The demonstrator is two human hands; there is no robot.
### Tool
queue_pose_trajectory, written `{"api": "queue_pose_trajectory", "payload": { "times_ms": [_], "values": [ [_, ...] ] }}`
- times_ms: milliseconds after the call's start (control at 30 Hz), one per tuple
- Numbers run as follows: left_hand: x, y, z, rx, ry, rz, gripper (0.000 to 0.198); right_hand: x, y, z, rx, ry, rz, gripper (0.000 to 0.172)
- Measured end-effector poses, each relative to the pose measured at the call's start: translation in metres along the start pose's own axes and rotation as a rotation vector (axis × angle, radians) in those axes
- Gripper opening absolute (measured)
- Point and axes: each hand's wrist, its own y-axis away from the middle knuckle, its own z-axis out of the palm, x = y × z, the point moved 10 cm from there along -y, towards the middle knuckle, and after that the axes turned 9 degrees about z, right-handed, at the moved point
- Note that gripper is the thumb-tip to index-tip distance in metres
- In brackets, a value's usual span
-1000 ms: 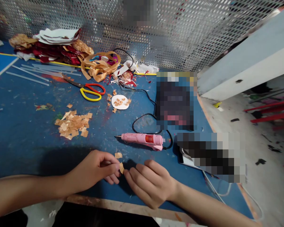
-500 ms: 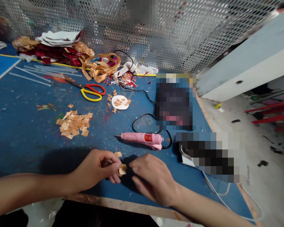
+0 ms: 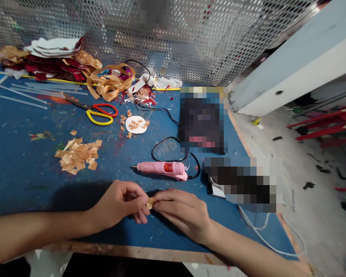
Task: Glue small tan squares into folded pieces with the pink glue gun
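Gold ribbon squares [image 3: 79, 155] sit in a messy pile on the blue table [image 3: 23, 173]. One small gold piece [image 3: 150, 203] is up between the two hands. The left hand [image 3: 122, 202] pinches one side, and the right hand [image 3: 184, 213] pinches the other. Just past them lies a pink glue gun [image 3: 158, 169], near a white oval card [image 3: 138, 131].

Right hand [image 3: 182, 214], clear of the gold scrap [image 3: 150, 203] half a second ago, now in, fingertips closed at its edge. Loose scrap near left hand [image 3: 121, 204] no longer visible. View swung rightward.
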Motion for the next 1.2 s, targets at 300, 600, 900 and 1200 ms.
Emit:
{"api": "queue_pose_trajectory", "payload": {
  "times_ms": [300,600,900,1200],
  "values": [
    [-0.004,0.003,-0.001,0.007,0.062,-0.034,0.033,0.003,-0.001,0.0,0.004,-0.041,-0.02,0.019],
    [-0.004,0.004,0.0,-0.002,0.056,-0.022,0.026,-0.002,-0.003,-0.003,0.046,-0.071,-0.023,0.012],
    [0.001,0.006,-0.002,-0.01,-0.086,0.057,0.026,0.002,-0.004,-0.002,0.031,-0.091,0.049,0.013],
    [0.04,0.013,-0.002,0.029,-0.521,0.388,0.012,0.006,-0.003,-0.008,0.107,-0.089,0.112,0.016]
  ]
}}
